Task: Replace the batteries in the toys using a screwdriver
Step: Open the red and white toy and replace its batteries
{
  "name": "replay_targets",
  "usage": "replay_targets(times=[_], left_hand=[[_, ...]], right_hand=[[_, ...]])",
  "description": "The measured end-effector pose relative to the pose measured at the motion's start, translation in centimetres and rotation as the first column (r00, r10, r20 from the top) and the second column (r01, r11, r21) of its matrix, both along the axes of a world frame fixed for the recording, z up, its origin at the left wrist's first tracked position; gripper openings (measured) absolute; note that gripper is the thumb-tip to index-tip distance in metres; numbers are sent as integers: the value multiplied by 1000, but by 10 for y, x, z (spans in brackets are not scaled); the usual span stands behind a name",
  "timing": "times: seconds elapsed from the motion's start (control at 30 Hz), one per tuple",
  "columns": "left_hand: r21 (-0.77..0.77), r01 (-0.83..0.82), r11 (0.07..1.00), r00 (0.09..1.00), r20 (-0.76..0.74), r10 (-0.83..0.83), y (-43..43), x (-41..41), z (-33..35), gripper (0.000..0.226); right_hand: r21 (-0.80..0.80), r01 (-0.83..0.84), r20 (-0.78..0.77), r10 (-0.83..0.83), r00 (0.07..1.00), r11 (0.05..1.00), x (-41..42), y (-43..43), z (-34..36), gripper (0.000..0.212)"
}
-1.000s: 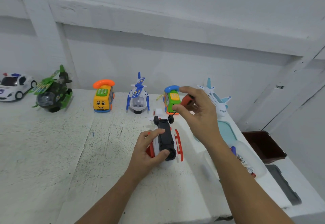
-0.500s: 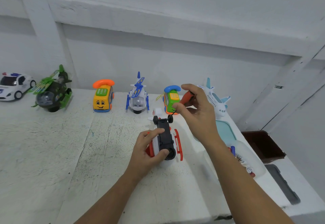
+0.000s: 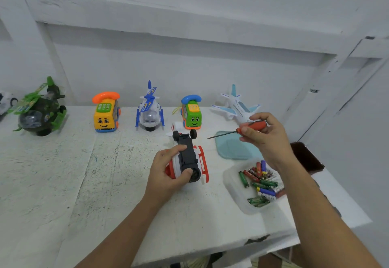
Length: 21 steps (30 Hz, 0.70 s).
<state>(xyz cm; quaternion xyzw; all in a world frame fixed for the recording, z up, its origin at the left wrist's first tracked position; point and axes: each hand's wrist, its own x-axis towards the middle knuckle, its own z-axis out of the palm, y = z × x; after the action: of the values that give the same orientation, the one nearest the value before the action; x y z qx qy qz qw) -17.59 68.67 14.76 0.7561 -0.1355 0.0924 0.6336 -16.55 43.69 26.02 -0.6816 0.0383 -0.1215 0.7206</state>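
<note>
A red and white toy helicopter (image 3: 189,158) lies upside down on the white table (image 3: 84,183), black underside up. My left hand (image 3: 168,171) grips its body from the left. My right hand (image 3: 265,137) holds a screwdriver (image 3: 235,131) by its orange handle, raised to the right of the toy. The metal shaft points left and does not touch the toy. A clear plastic tub (image 3: 233,194) with several batteries (image 3: 261,183) sits below my right wrist.
Along the back wall stand a green helicopter (image 3: 40,112), a yellow phone toy (image 3: 106,114), a blue and white helicopter (image 3: 149,110), a green phone toy (image 3: 192,114) and a white plane (image 3: 237,105). A light blue lid (image 3: 231,147) and a dark brown tray (image 3: 305,158) lie at right.
My right hand lifted the screwdriver off the toy's underside and swung it away to the right. The camera view shifted, so the tub of batteries now shows. My left hand kept its hold.
</note>
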Motion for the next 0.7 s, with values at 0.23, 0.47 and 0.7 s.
replay_targets(times=[0.23, 0.47, 0.7], left_hand=[[-12, 42, 999, 998, 44, -41, -25, -11, 2, 53], [-24, 62, 998, 996, 66, -61, -45, -16, 4, 53], [-10, 27, 1000, 997, 78, -27, -52, -19, 11, 53]], right_hand=[[-185, -3, -206, -36, 978, 983, -39, -70, -16, 23], [-451, -192, -340, 31, 940, 872, -50, -91, -33, 23], [-679, -346, -405, 62, 912, 647, -44, -92, -46, 31]])
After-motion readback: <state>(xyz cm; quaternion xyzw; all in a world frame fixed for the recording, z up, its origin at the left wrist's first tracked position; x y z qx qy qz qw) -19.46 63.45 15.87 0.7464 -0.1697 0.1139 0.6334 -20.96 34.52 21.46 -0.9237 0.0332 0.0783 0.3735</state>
